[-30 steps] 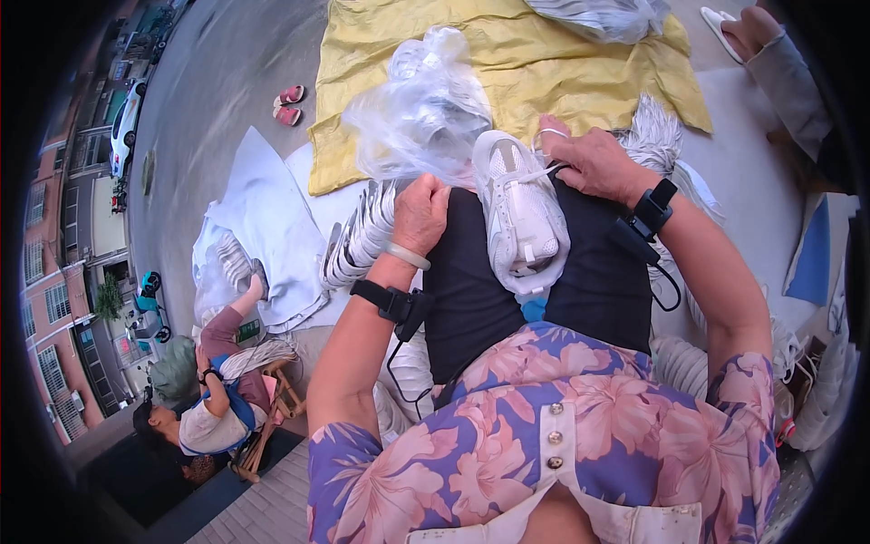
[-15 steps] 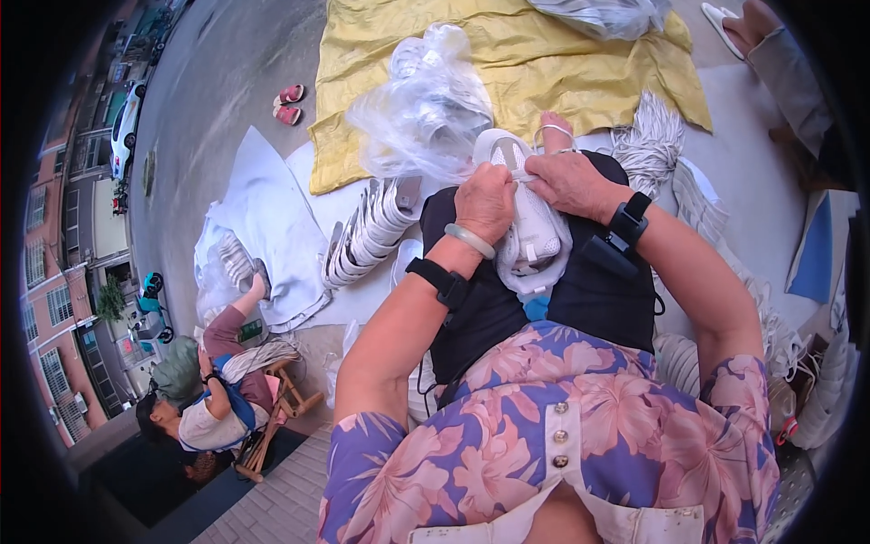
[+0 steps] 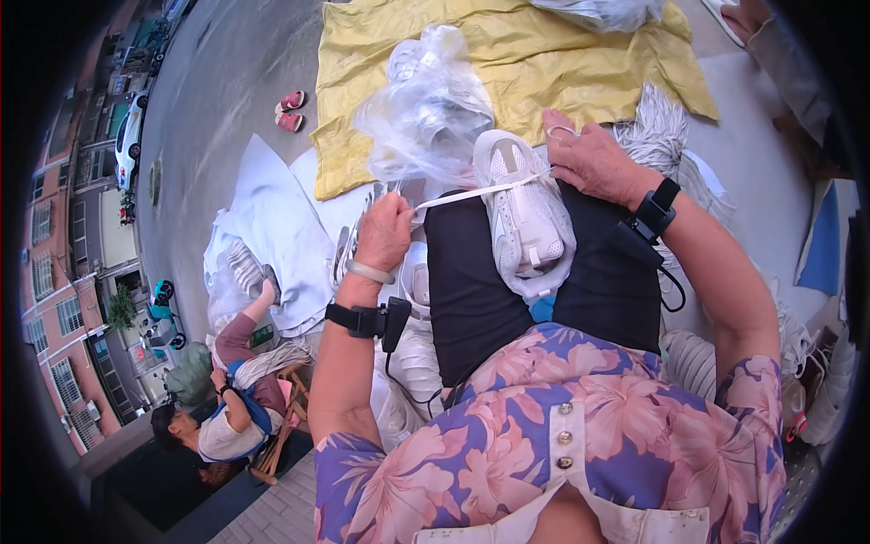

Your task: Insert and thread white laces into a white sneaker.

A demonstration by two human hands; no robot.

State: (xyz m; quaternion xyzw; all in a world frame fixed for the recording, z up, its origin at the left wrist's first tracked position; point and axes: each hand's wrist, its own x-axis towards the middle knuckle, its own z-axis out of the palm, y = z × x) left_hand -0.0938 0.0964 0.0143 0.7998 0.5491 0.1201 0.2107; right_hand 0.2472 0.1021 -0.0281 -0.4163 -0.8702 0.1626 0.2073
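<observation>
A white and grey sneaker (image 3: 535, 227) lies on my black-trousered lap (image 3: 467, 299), toe pointing away from me, with clear plastic around its sides. A flat white shoelace (image 3: 471, 193) runs taut across it. My left hand (image 3: 384, 231), out past the left thigh, is closed on one stretch of the lace. Right of the toe, my right hand (image 3: 600, 168) pinches the lace, its fingertips partly hidden. Another thin loop of lace shows by that hand's fingers.
Crumpled clear plastic (image 3: 421, 109) lies ahead on a yellow sheet (image 3: 580, 77). A bundle of white laces (image 3: 657, 131) is to the right. More white shoe pieces (image 3: 412, 354) lie by my left thigh. Another person (image 3: 227, 412) sits at the far left.
My hands have parted from close together over the shoe. The left has swung left and toward me, the right slightly right, drawing the lace straight between them.
</observation>
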